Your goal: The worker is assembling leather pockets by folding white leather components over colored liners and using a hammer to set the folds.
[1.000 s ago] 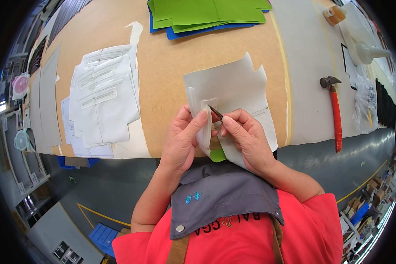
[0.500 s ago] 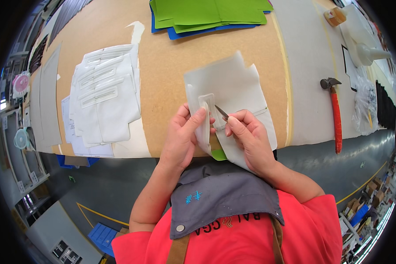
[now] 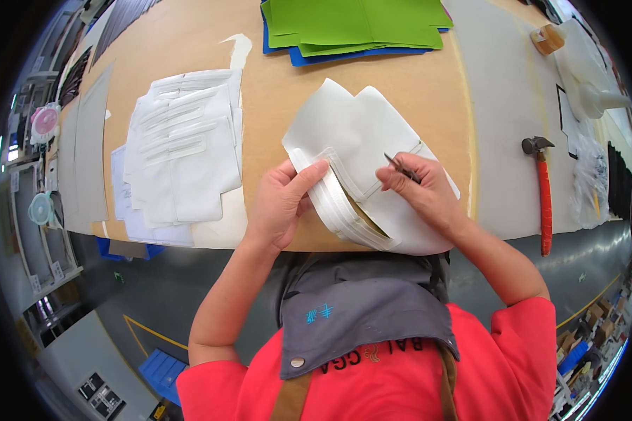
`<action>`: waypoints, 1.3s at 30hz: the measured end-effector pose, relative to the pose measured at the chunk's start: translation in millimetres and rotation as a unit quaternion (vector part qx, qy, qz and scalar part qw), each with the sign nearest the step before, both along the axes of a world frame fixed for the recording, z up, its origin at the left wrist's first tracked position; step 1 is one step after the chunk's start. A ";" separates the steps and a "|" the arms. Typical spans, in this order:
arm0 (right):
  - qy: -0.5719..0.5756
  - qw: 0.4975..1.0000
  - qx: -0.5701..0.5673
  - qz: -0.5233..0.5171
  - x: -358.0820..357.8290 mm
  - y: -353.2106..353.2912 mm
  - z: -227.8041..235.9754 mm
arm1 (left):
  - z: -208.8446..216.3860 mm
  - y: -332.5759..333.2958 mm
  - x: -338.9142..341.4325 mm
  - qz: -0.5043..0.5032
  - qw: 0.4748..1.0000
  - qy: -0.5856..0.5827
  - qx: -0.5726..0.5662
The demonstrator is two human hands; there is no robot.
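A white sheet-like piece (image 3: pixel 372 140) with notched corners and a long stitched slot lies at the table's front edge. Through the bowed-open slot shows a strip of olive-green lining (image 3: pixel 358 207). My left hand (image 3: pixel 281 200) pinches the piece at the slot's upper left end, thumb on top and fingers beneath. Over its right side, my right hand (image 3: pixel 425 189) is closed around a small pointed dark metal tool (image 3: pixel 402 168), whose tip points up and left. The tool's other end is hidden in my fingers.
Similar white pieces (image 3: pixel 186 158) lie stacked at left. Green sheets (image 3: pixel 358 24) over blue ones lie at the far edge. To the right are a red-handled hammer (image 3: pixel 544 203), a clear plastic bag (image 3: pixel 591 186), a white bottle (image 3: pixel 597 102) and an amber jar (image 3: pixel 546 40).
The white piece has turned, its slot now slanting down to the right and gaping wider. My right hand with the pointed tool has moved up and right, away from the slot.
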State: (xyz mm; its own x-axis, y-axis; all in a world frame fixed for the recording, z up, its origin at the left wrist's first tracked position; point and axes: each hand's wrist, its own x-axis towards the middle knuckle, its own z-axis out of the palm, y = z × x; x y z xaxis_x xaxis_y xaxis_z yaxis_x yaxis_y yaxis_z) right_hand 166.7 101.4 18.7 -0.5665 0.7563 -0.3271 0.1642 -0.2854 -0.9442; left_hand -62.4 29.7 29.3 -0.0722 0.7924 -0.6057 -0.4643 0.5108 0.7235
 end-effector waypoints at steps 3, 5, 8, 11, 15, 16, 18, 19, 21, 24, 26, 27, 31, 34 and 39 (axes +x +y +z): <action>-0.034 0.998 0.048 0.020 -7.2 20.3 -5.5 | 1.9 -7.2 0.2 0.033 0.999 0.018 0.001; -0.058 0.998 0.030 0.015 -13.7 29.4 -2.2 | -0.1 -13.0 -3.6 0.044 0.999 0.011 -0.003; -0.044 0.997 0.059 0.018 -26.7 41.8 -9.9 | 2.1 -20.4 -5.8 0.060 0.998 -0.007 -0.020; -0.013 0.995 0.094 0.038 -33.8 52.7 -13.4 | 5.8 -28.7 -6.5 0.060 0.997 -0.039 -0.040; 0.007 0.969 0.183 0.164 -33.3 73.5 -24.8 | 1.1 -45.8 -9.1 0.021 0.989 -0.147 0.009; 0.006 0.969 0.182 0.164 -34.2 74.9 -25.2 | 1.3 -48.7 -6.3 0.022 0.989 -0.149 0.009; 0.011 0.959 0.216 0.181 -40.5 77.9 -21.4 | -0.6 -50.0 1.3 0.031 0.974 -0.221 0.030; 0.007 0.959 0.217 0.181 -41.6 77.9 -16.5 | -3.0 -49.3 3.8 0.031 0.973 -0.224 0.032; -0.057 0.975 0.150 0.156 -42.3 75.4 -1.0 | -9.9 -49.2 7.7 0.037 0.982 -0.183 0.041; -0.040 0.993 0.092 0.060 -32.4 50.6 36.2 | -15.8 -51.1 10.5 0.053 0.987 -0.146 0.037; 0.005 0.995 0.041 0.087 -14.5 24.5 46.7 | -17.5 -53.6 12.3 0.069 0.986 -0.152 0.027; -0.014 0.995 -0.014 0.102 -11.1 10.8 63.2 | -18.5 -53.9 13.5 0.081 0.984 -0.159 0.020; 0.034 0.953 -0.300 0.026 7.2 -32.3 67.4 | -18.1 -51.2 24.1 0.075 0.984 -0.158 0.018; 0.033 0.941 -0.336 -0.015 9.1 -41.1 59.0 | -17.7 -51.8 29.8 0.078 0.988 -0.135 0.009; -0.007 0.948 -0.317 -0.007 9.0 -43.8 56.2 | -17.9 -55.6 31.3 0.077 0.987 -0.142 0.021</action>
